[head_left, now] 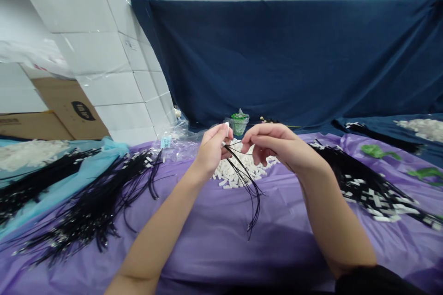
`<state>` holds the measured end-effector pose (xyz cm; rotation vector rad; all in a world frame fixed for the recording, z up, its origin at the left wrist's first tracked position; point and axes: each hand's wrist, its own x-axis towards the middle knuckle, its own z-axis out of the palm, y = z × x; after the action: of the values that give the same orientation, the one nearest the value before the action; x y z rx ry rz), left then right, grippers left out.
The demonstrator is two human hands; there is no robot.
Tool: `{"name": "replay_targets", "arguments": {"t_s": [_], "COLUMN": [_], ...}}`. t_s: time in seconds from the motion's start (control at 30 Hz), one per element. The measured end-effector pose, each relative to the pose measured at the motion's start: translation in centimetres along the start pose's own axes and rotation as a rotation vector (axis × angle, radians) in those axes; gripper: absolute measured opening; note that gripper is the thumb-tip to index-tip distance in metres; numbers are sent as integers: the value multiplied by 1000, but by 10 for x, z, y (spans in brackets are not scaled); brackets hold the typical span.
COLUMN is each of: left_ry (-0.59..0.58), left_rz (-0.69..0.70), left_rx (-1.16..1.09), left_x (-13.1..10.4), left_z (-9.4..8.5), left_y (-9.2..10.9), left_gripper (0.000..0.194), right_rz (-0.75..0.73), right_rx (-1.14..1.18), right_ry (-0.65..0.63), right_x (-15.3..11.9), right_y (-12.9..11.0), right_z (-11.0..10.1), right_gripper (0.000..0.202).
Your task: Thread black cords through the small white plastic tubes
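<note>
Near the middle, my left hand (212, 148) is closed around the upper ends of several thin black cords (254, 193), which hang down to the right. A small white piece (227, 129) sticks up between its thumb and fingers. Just to the right, my right hand (268, 144) has its fingers bent, with thumb and index finger close together at a thin cord. Whether they pinch it is too small to tell. Behind and below both hands lies a pile of small white pieces (235, 175) on the purple cloth (214, 235).
Bundles of black cords (93, 193) lie at the left, and more black cords with white pieces (360, 175) at the right. A clear cup with green (239, 123) stands behind the pile. White boxes (117, 87) are stacked back left, beside a dark blue curtain (294, 60).
</note>
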<state>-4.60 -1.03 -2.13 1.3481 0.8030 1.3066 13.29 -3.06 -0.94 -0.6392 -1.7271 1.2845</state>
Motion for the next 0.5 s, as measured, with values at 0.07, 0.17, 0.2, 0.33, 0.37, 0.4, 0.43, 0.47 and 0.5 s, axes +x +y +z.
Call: {"name": "replay_targets", "arguments": {"t_s": [0.07,0.17,0.2,0.33,0.37,0.4,0.43,0.47,0.5], "left_ry": [-7,-26,-28,-36,-39,-43,-46,-49,-55], "left_rz": [2,-1,-7,-35,-38,-40,-40,-39,-40], "left_rx": [5,7,7,-3,-6,-8,-9,-8,-5], "left_x": [0,0,0,1,1,2,2,2,3], "left_z": [0,1,1,1,1,1,0,0,0], "left_y": [0,0,0,-1,-1,-2,-3,-3,-4], "left_gripper": [29,29,30,31,31,31,31,31,31], "right_rz": [15,-27,-56,-236,-281,-321,-362,-404,-450], "right_rx": [141,294,318,351,359,365,371,380,393], "right_ry": [-31,-13,34,355,433,499,548,580,599], "right_x": [0,2,3,8,8,8,8,7,5], "right_y": [-1,-1,0,0,-1,-2,-3,-5,-8], "right_z": [-9,-19,-20,-23,-25,-27,-30,-34,-38], "right_gripper": [17,20,21,18,18,18,18,18,18]}}
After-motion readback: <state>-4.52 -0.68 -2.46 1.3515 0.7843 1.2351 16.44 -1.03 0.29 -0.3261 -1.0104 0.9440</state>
